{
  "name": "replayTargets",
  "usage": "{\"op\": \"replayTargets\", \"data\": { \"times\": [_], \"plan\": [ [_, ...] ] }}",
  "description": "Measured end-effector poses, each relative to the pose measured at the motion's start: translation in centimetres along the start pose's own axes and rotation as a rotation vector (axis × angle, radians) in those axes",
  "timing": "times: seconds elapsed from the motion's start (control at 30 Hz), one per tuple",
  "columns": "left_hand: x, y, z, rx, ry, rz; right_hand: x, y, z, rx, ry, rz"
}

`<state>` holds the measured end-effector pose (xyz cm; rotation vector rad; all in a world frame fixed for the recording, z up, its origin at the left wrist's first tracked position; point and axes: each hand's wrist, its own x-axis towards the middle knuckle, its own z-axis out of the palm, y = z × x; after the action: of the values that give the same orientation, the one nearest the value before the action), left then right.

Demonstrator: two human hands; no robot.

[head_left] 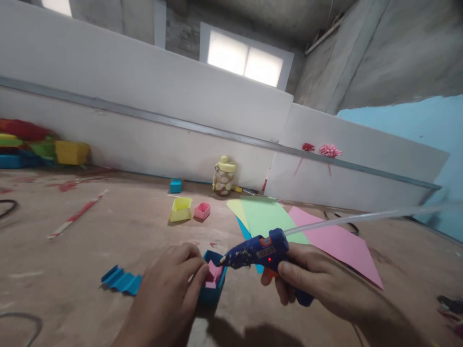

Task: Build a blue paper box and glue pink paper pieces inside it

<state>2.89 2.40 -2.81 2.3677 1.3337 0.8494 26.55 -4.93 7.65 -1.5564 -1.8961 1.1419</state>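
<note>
My right hand [294,277] is wrapped round a dark blue hot glue gun [262,250]. A long clear glue stick [347,220] runs out of its back, and a small red light glows on its side. The nozzle is at the right part of a small blue paper box [211,295]; whether it touches I cannot tell. Inside the box sits a folded piece of pink paper [214,274]. My left hand [175,279] is closed on the box's left side, fingertips by the pink paper. A pleated blue paper strip [122,280] lies to the left of that hand.
Yellow [181,210] and pink paper boxes [202,211] stand ahead, with a small blue box [176,186] behind. Green paper sheets [269,217] and pink sheets [336,238] lie right. A lidded bottle [224,176] stands by the white partition [144,137]. A red-and-white stick [77,215] lies left.
</note>
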Motion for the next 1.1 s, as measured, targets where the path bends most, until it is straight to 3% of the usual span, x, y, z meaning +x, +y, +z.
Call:
{"op": "replayTargets", "data": {
  "times": [0.37,0.67,1.1],
  "plan": [
    [0.0,0.4,-0.1,0.052,0.016,-0.009,-0.1,0.6,-0.3,-0.029,0.014,-0.006],
    [0.5,0.6,0.3,0.043,0.013,-0.033,0.3,-0.2,-1.5,-0.126,0.055,-0.109],
    [0.3,0.4,0.4,0.023,0.022,-0.06,0.9,-0.3,-1.3,-0.161,0.007,-0.043]
  ]
}}
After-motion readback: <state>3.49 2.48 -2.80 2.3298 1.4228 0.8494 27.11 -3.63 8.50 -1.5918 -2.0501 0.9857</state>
